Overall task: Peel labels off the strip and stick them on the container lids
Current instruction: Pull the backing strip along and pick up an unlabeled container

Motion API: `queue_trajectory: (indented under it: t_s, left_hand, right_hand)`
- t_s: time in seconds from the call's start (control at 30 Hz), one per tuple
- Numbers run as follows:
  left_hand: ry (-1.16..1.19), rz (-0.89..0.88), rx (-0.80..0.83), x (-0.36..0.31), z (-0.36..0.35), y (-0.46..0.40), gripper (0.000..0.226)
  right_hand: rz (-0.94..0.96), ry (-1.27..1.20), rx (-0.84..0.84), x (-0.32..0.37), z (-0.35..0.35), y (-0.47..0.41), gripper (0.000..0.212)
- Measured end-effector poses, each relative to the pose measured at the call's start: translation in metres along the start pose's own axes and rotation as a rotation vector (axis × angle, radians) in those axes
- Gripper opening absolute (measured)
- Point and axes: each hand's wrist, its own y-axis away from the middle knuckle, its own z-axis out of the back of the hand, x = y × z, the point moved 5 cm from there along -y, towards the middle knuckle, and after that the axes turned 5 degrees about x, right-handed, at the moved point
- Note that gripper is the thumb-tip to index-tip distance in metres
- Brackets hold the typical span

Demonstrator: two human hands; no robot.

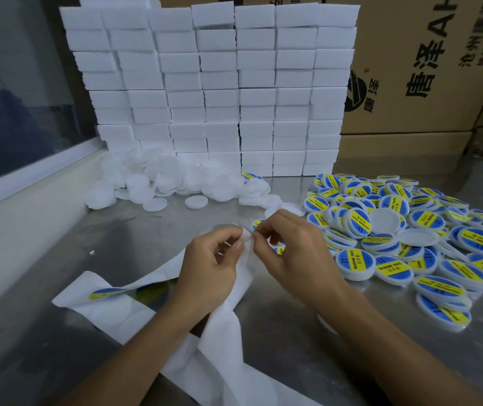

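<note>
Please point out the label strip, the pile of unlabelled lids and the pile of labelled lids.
label strip [108, 312], head view, bare white backing.
unlabelled lids [175, 178], head view, middle of white pile.
labelled lids [479, 243], head view, one label face.

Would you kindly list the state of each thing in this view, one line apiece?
Left hand: pinching the strip's top edge.
Right hand: pinching at the same edge, peeling.
Strip: slack, trailing across the table, one label showing.
Plain lids: heaped, unlabelled.
Labelled lids: heaped, labels on.
Foam blocks: stacked.
</note>
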Motion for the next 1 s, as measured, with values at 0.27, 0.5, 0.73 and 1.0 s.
queue_trajectory:
  t_s: [0.27, 0.5, 0.73, 1.0]
  left_hand:
    - [-0.11, 0.078, -0.02, 0.012, 0.003, 0.0, 0.018]
    - [-0.191, 0.074, -0.112, 0.021, 0.009, -0.002, 0.017]
    - [-0.312, 0.099, -0.333, 0.008, 0.041, -0.034, 0.025]
    - [-0.545, 0.405, -0.053, 0.064, 0.059, -0.108, 0.022]
  right_hand:
    - [-0.529, -0.43, -0.094, -0.035, 0.008, 0.001, 0.013]
    - [-0.893, -0.731, -0.192, -0.064, 0.01, 0.009, 0.019]
    - [-0.759, -0.807, -0.298, -0.053, 0.02, 0.006, 0.01]
    - [-0.515, -0.656, -0.286, -0.037, 0.027, -0.002, 0.013]
